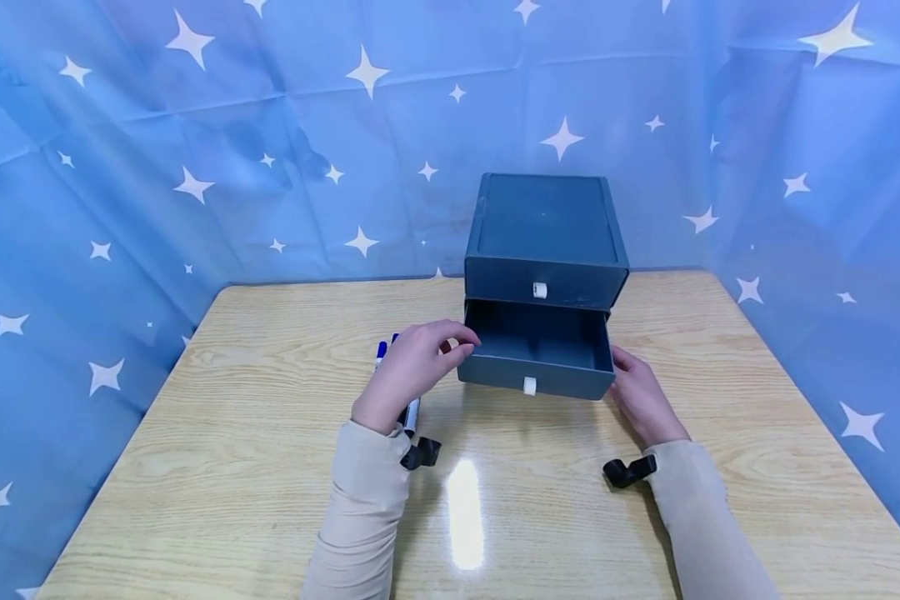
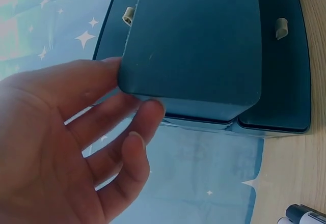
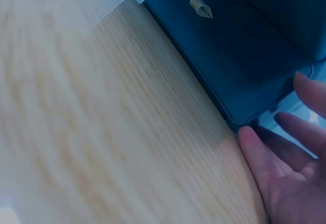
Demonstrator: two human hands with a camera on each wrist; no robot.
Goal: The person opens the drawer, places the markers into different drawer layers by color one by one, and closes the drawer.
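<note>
A dark blue drawer cabinet [image 1: 543, 217] stands at the back of the table, one drawer [image 1: 532, 375] pulled out. Nothing shows inside that drawer. My left hand [image 1: 417, 362] is at its left front corner, with loosely bent fingers; in the left wrist view the fingertips meet the corner and side edge. My right hand [image 1: 641, 396] is low by the right side. In the right wrist view its thumb is beside the bottom corner of a shut lower drawer [image 3: 244, 66], the other fingers spread along the side. White tab handles [image 1: 540, 290] mark the drawer fronts.
Several markers [image 1: 412, 415] with blue or black caps lie on the wooden table [image 1: 270, 483], partly hidden under my left hand and wrist. A blue curtain with white stars [image 1: 390, 125] hangs directly behind the table and along both sides.
</note>
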